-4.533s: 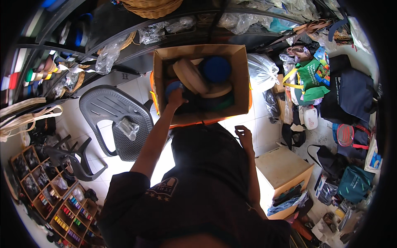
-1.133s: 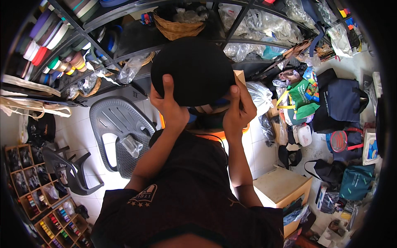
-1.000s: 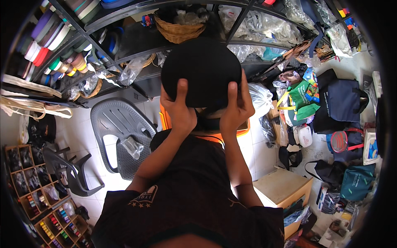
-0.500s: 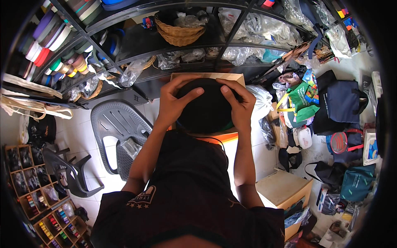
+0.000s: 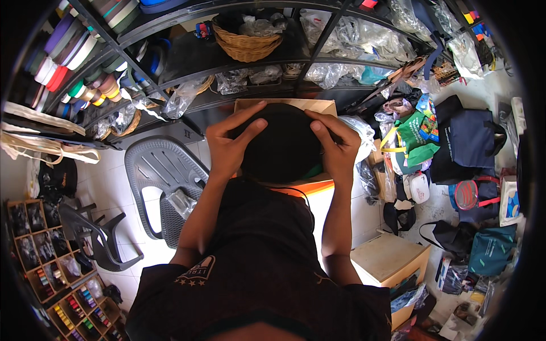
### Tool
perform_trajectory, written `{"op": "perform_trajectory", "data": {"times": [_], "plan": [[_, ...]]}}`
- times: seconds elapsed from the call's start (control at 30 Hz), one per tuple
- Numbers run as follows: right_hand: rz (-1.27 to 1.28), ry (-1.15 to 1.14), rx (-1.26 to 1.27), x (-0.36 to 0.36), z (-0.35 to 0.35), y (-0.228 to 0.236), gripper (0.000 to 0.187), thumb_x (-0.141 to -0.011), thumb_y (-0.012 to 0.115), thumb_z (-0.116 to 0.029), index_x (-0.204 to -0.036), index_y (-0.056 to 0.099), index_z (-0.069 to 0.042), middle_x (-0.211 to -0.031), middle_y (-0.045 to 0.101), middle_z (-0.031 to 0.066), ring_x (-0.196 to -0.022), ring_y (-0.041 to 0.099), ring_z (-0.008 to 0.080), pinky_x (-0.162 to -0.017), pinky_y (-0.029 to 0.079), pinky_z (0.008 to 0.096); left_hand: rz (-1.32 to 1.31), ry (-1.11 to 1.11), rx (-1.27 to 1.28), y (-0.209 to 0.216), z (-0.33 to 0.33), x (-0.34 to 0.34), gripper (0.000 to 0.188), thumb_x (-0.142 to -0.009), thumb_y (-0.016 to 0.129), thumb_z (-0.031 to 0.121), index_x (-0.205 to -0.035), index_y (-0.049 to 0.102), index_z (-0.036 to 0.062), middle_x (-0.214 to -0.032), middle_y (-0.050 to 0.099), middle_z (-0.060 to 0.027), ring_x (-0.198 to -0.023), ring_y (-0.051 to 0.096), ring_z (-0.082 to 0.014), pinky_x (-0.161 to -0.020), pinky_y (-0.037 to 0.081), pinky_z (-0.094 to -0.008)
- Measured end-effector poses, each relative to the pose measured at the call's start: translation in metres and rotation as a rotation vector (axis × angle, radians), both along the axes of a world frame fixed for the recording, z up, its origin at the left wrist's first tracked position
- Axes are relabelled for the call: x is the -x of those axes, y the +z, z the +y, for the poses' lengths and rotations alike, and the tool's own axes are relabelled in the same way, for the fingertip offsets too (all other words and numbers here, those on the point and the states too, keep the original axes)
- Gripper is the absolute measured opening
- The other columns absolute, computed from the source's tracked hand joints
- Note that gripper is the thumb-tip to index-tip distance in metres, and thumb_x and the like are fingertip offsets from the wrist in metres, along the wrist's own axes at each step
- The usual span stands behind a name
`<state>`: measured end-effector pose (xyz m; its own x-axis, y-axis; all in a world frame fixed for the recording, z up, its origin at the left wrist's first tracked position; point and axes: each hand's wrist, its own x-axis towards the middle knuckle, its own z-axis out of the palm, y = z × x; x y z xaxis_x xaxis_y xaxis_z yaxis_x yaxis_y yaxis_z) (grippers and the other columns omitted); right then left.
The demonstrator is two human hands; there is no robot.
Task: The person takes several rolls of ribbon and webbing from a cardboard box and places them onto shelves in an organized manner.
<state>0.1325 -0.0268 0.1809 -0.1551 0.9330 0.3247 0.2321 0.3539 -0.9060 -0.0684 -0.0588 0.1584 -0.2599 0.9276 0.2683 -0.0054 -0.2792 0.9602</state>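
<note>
Both hands hold a large round black thing [image 5: 281,145], flat-topped like a disc or wide roll, in front of my chest; its exact kind I cannot tell. My left hand [image 5: 230,142] grips its left edge, index finger stretched along the rim and thumb on top. At the opposite edge, my right hand [image 5: 341,145] pinches with thumb and index finger, and its other fingers are mostly hidden. A bit of green shows at the lower right of the black thing. Behind and beneath it is an open cardboard box [image 5: 326,107] with an orange edge near me.
A grey plastic chair [image 5: 162,159] stands at my left, beside a smaller dark chair [image 5: 99,236]. Ahead, black shelves [image 5: 187,59] hold a wicker basket [image 5: 247,46], plastic bags and webbing rolls [image 5: 68,45]. Bags [image 5: 463,133] and a wooden cabinet [image 5: 389,256] lie right.
Both hands have shifted their hold outward along the rim of the black thing, thumbs moving farther apart. The black thing has turned or tilted slightly, showing more green at its lower right.
</note>
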Motion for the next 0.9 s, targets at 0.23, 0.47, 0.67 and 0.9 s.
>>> {"op": "perform_trajectory", "data": {"times": [0.23,0.47,0.67,0.9], "plan": [[0.036,-0.072,-0.05,0.011,-0.007,-0.005,0.018,-0.086,0.068,-0.008,-0.101,0.071,0.0,-0.094,0.071,0.0098,-0.088,0.066,0.0156,-0.079,0.048,0.0251,-0.101,0.009,0.057,0.0,-0.003,0.0,0.027,-0.084,0.069,0.006,-0.111,0.068,-0.0004,-0.114,0.067,-0.0131,-0.105,0.061,-0.0156,-0.094,0.045,-0.0274],[0.082,-0.102,-0.133,0.022,-0.008,-0.012,0.015,-0.085,0.068,-0.006,-0.097,0.071,0.002,-0.093,0.071,0.0108,-0.087,0.067,0.0172,-0.079,0.049,0.026,-0.215,0.026,0.03,-0.006,-0.003,-0.002,0.033,-0.085,0.07,0.01,-0.117,0.065,0.0005,-0.103,0.07,-0.0092,-0.098,0.063,-0.0139,-0.088,0.048,-0.0251],[0.062,-0.074,-0.162,0.023,-0.009,-0.01,0.014,-0.083,0.07,-0.005,-0.096,0.071,0.002,-0.091,0.072,0.0109,-0.086,0.067,0.018,-0.079,0.05,0.0267,-0.356,-0.184,0.229,-0.003,-0.009,0.009,0.022,-0.086,0.068,0.011,-0.102,0.067,-0.0039,-0.09,0.07,-0.0071,-0.081,0.065,-0.011,-0.074,0.051,-0.0229],[0.145,-0.022,-0.177,0.021,-0.005,-0.011,0.018,-0.082,0.071,-0.005,-0.099,0.071,0.002,-0.095,0.072,0.0112,-0.088,0.067,0.0174,-0.081,0.049,0.0264,-0.538,-0.134,0.143,-0.002,-0.014,0.006,0.021,-0.087,0.067,0.01,-0.101,0.067,-0.0058,-0.089,0.069,-0.009,-0.077,0.066,-0.0127,-0.071,0.052,-0.0242]]}}
